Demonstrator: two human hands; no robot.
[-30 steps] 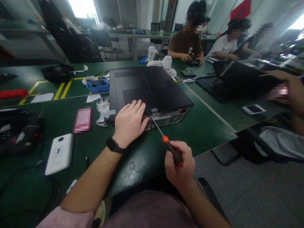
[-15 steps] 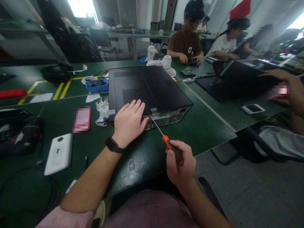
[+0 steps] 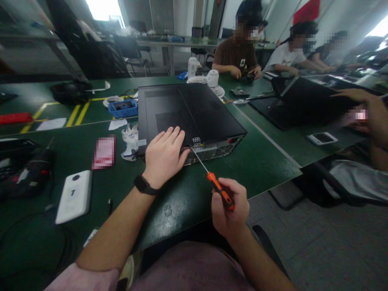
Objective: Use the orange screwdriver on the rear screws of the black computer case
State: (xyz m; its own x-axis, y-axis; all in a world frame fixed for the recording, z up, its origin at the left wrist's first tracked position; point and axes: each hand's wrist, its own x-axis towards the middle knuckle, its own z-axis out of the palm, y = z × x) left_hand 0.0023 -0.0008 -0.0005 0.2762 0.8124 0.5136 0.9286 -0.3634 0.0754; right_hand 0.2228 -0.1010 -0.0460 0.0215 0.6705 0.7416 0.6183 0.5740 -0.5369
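A black desktop computer case [image 3: 209, 107] lies on its side on the green table, its rear panel with ports and a fan grille turned toward me. Across the near edge of its cover rests my left hand [image 3: 166, 151], fingers stretched out and thumb down by the rear edge. My right hand [image 3: 232, 206] is wrapped round the orange and black handle of a screwdriver [image 3: 214, 180]. Its thin shaft slants up to the rear edge of the case, close to my left thumb. The tip is too small to make out there.
Left of the case are a crumpled white glove [image 3: 130, 141], a blue parts tray [image 3: 123, 109], a pink packet [image 3: 104, 152] and a white phone-shaped device [image 3: 74, 196]. A white phone [image 3: 322, 138] and an open black panel [image 3: 279, 109] lie right. Other people sit opposite and at right.
The screwdriver's handle has turned in my right hand, showing a different side, while its shaft stays at the same spot. My left hand keeps its place on the case.
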